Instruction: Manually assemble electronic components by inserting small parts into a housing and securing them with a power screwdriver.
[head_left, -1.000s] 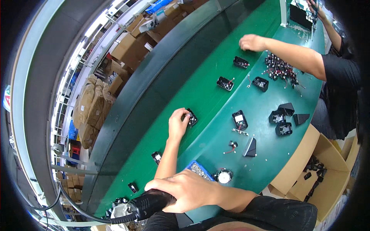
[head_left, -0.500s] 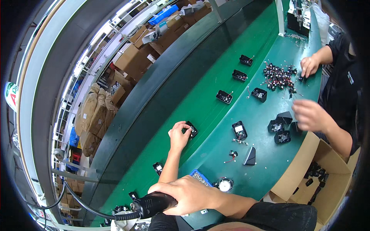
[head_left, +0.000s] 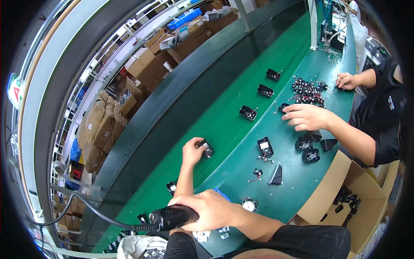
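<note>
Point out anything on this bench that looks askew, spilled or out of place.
Nothing is clearly damaged. A small part with red wires lies loose beside a tipped black wedge-shaped cover. The left hand grips a black housing; the right hand holds a corded black tool.

A left hand (head_left: 192, 150) is resting on a small housing (head_left: 207, 149) on the conveyor belt (head_left: 224, 121), while the right hand (head_left: 207, 210) is gripping a power screwdriver (head_left: 172, 216) nearer the body. More housings are lying along the counter (head_left: 297, 181) ahead; a cardboard box (head_left: 345, 194) is sitting to the right.
</note>
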The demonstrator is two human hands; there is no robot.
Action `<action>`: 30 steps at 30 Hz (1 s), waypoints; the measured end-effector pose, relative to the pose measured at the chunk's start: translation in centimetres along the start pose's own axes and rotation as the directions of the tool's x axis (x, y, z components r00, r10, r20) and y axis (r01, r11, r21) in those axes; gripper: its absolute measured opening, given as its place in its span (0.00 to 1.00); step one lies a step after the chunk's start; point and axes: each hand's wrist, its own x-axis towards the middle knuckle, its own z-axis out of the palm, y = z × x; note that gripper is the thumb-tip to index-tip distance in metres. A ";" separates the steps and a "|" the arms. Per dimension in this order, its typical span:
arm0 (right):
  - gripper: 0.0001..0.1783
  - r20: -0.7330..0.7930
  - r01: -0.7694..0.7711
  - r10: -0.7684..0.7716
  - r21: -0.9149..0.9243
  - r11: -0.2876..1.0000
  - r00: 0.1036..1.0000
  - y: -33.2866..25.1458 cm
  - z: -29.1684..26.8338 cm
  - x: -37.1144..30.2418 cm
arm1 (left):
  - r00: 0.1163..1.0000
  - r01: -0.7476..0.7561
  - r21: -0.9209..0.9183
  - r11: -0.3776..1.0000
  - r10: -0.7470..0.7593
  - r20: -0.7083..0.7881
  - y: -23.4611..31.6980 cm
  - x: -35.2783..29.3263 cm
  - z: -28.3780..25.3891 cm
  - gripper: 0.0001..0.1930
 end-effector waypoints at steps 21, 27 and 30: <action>0.29 -0.277 0.029 0.046 0.261 0.965 0.960 2.2 2.3 1.2 | 0.906 0.080 -0.301 0.950 -0.195 -0.375 -7.1 -28.1 -3.8 0.13; 0.26 -0.361 0.129 0.014 0.369 0.921 0.932 2.4 3.6 -0.1 | 0.916 0.085 -0.240 0.967 -0.171 -0.364 -8.1 -28.7 -2.4 0.17; 0.26 -0.327 0.106 -0.001 0.303 0.947 0.945 2.6 3.9 -0.4 | 0.931 0.102 -0.311 0.945 -0.201 -0.305 -6.9 -29.1 -3.3 0.20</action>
